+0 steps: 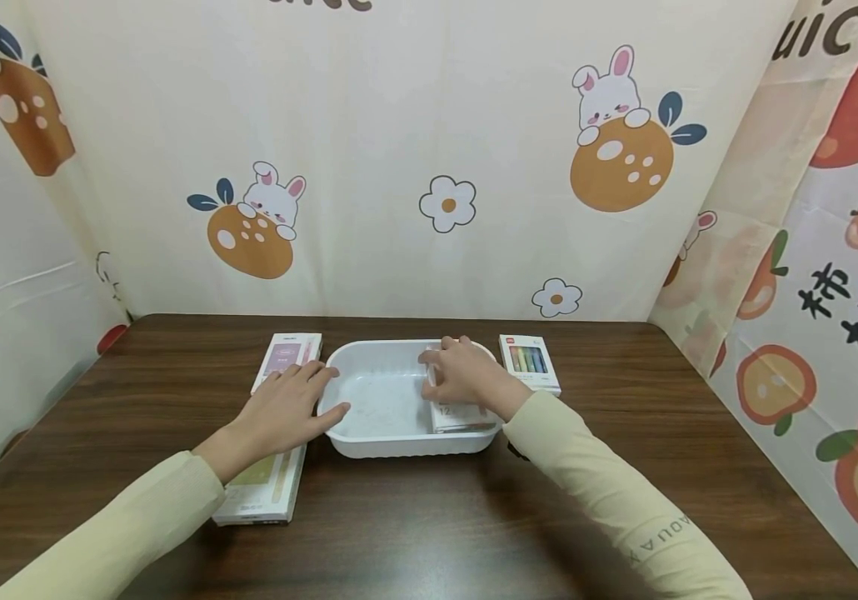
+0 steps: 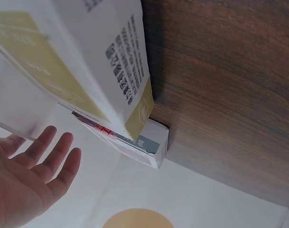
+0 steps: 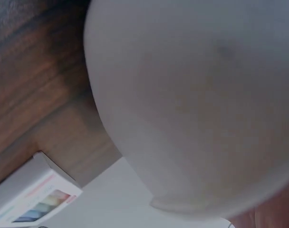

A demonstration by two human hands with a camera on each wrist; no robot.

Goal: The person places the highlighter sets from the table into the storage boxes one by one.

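A white plastic basin sits on the table. My right hand reaches into its right end and grips a small white box with "12" printed on it, which lies along the right wall. The hand covers much of that box. My left hand is at the left rim, fingers spread and loosely extended, thumb over the rim. In the left wrist view the same hand shows its relaxed fingers beside the basin wall. Below the left hand lies a white and yellow-green box, partly hidden by the wrist.
A white box with a purple panel lies behind the left hand. Right of the basin, a white box with a window of coloured sticks lies on the brown wooden table. Printed curtains stand behind and at both sides.
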